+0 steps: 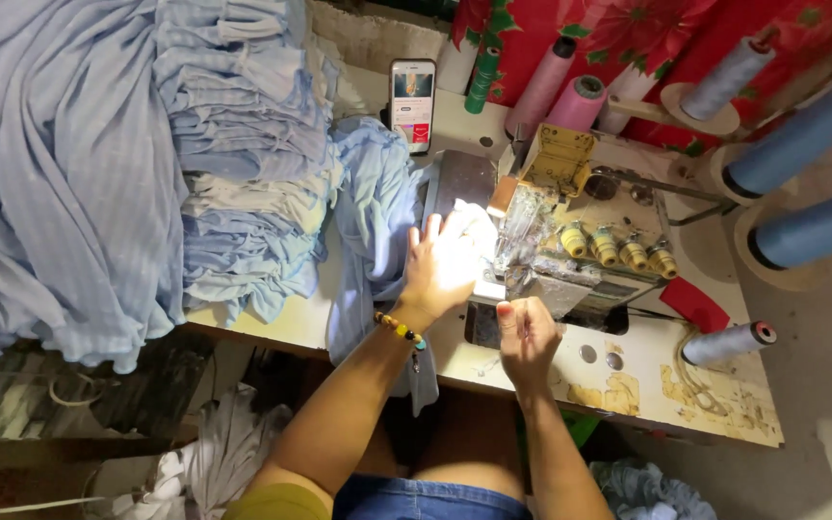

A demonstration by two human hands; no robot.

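We are pressing our left hand (440, 265) flat, fingers spread, on the light blue cloth (373, 207) by the sewing machine (570, 241). Our right hand (527, 332) is pinching its fingers together just beside it, at the machine's front; what it grips is too small to see. Left of our hands, folded blue pieces (243, 144) are piling up. A phone (413, 101) is leaning beyond them.

Pale blue fabric (375, 207), crumpled, draped over table edge beside sewing machine (570, 241)
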